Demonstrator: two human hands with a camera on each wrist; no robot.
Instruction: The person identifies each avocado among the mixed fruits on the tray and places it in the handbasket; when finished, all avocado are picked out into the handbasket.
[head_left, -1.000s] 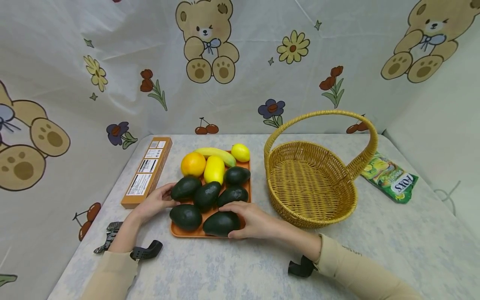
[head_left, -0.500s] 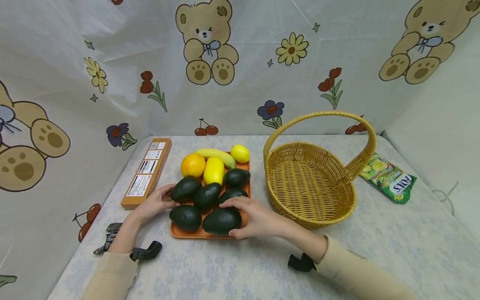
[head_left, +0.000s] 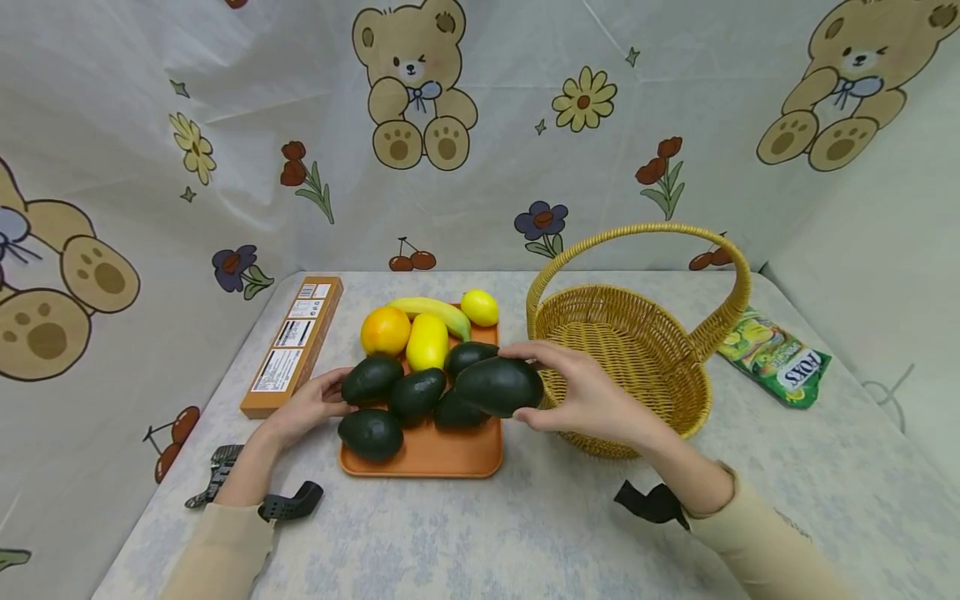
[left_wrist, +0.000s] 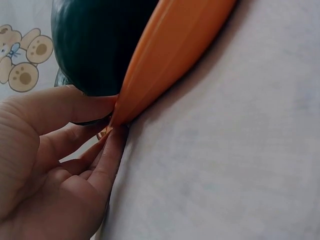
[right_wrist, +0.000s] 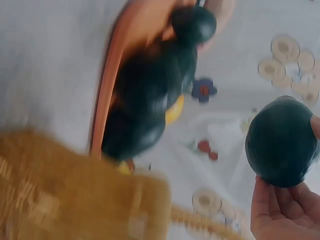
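My right hand (head_left: 585,396) grips a dark green avocado (head_left: 498,387) between thumb and fingers, raised above the right side of the orange tray (head_left: 450,454). In the right wrist view this avocado (right_wrist: 281,142) is held at its end, apart from the others. At the tray's left side, my left hand (head_left: 311,408) pinches the rim; the left wrist view shows thumb and fingers on the tray edge (left_wrist: 175,45). Several more avocados (head_left: 371,434) lie in the tray. Behind them are an orange (head_left: 386,331), a yellow oblong fruit (head_left: 428,342), a banana (head_left: 435,310) and a lemon (head_left: 480,307).
A wicker basket (head_left: 600,296) with a tall arched handle stands right of the tray, partly behind my right hand. A long brown box (head_left: 296,346) lies at the left. A green FOX'S bag (head_left: 780,358) is beyond the basket.
The right hand has lifted the avocado from the tray's front right corner and carried it up and to the right, baring that corner. The left hand stays at the rim.
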